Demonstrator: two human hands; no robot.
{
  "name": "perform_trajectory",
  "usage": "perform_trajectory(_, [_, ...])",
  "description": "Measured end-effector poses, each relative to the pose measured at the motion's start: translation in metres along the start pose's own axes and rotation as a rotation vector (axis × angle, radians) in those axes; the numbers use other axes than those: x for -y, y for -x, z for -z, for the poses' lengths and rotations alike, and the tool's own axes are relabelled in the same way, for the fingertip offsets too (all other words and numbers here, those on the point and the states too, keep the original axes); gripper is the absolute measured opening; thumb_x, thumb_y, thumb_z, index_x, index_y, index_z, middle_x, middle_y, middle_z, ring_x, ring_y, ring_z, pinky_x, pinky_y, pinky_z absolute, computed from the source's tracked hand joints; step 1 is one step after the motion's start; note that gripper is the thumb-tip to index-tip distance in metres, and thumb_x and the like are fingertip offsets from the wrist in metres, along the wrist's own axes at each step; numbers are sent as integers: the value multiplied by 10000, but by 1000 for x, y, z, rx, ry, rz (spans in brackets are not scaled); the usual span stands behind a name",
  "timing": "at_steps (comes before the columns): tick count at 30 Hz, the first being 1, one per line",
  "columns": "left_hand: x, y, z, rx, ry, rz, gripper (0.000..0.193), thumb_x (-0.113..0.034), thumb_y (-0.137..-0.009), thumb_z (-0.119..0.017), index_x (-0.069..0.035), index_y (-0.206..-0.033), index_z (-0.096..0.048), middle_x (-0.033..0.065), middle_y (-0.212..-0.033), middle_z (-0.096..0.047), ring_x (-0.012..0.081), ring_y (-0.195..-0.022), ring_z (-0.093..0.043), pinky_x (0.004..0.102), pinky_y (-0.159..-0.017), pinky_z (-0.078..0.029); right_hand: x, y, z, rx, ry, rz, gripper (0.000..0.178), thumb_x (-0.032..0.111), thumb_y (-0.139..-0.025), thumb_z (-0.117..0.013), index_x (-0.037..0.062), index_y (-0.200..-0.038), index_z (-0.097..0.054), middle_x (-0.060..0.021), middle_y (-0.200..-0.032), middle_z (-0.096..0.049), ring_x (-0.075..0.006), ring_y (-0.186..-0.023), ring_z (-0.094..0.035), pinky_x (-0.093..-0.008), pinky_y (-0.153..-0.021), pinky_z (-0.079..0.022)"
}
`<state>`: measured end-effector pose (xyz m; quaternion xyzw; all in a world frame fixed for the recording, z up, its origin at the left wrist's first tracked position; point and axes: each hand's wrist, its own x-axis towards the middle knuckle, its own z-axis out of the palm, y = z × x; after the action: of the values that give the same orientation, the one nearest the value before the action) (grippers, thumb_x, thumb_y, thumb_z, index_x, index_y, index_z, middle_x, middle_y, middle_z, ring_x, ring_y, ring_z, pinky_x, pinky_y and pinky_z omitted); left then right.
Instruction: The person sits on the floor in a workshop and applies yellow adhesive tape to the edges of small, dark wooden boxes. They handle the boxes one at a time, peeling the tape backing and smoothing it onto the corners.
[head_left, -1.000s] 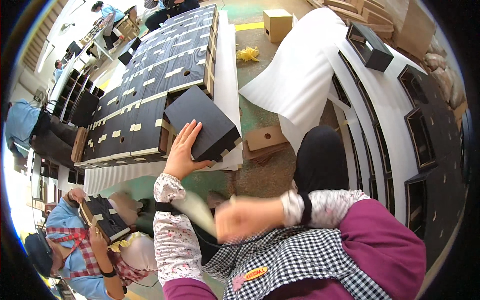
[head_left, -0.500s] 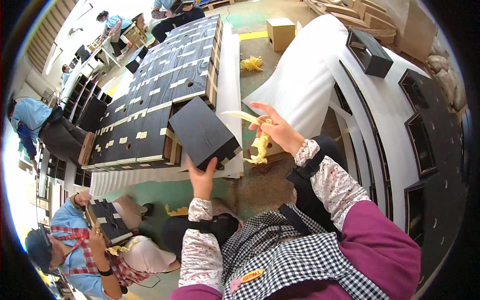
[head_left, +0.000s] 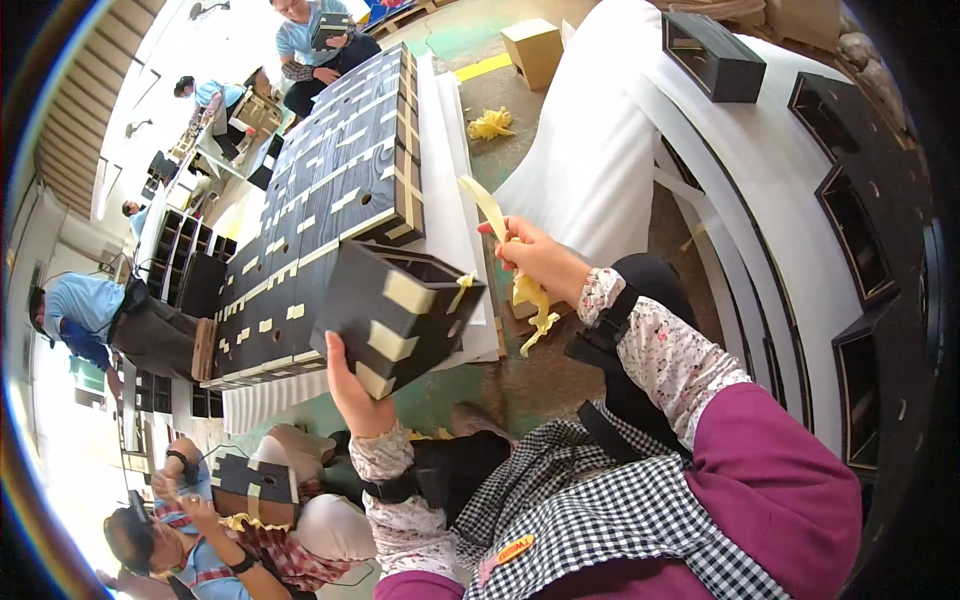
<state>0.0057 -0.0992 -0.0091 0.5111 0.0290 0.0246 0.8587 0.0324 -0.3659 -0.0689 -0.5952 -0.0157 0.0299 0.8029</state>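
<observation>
A black wooden box with an open end hangs tilted over the near edge of the taped stack. Several cream strips of tape cross its side and rim. My left hand grips it from below and the left, the thumb lying up along its side. Just right of the box, my right hand is closed around a crumpled bunch of yellow masking tape. One pale strip sticks up from its fingers and a twisted tail dangles below. A small yellow bit of tape clings to the box's right corner.
Beyond the box stands a long stack of taped black boxes. White foam sheeting and rows of black open boxes lie to the right. A cardboard box and crumpled tape are on the floor. A co-worker sits close at lower left.
My left hand has turned the box, so its taped side and open end show instead of the plain black face. My right hand stays close by with the tape, its fingers more curled.
</observation>
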Motion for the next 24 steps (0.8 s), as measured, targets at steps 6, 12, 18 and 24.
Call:
perform_trajectory(6, [12,-1,27,224,501,183,344,-295,-956,-454,-52,-1180,-550,107,-1099,-635,287,-1017,-598,473,-903,-468,-13,-7,4,-13,-33,73,251,58,-839,-468,54,-1072,-562,-3,-873,-507,-76,-760,-489,-226,-715,-428])
perform_trajectory(12, [52,-18,97,136,711,163,343,-290,-964,-398,-56,-1131,-586,101,-1090,-646,264,-966,-626,441,-849,-508,-27,-8,-6,-113,-109,18,75,50,-827,-499,72,-897,-516,7,-828,-500,-73,-749,-489,-217,-704,-424])
perform_trajectory(18, [91,-20,99,-256,689,126,336,-277,-957,-400,-62,-1123,-597,82,-1085,-654,237,-967,-631,403,-837,-522,-32,-5,-13,25,-22,-9,131,42,-789,-562,78,-855,-456,20,-784,-446,-63,-682,-414,-219,-610,-375])
perform_trajectory(24, [110,-22,147,234,851,79,339,-259,-953,-414,-31,-1134,-587,100,-1110,-642,225,-1011,-615,396,-882,-507,-6,-37,-42,259,517,52,445,406,-764,-728,29,-822,-501,-42,-697,-523,-126,-672,-537,-272,-627,-433])
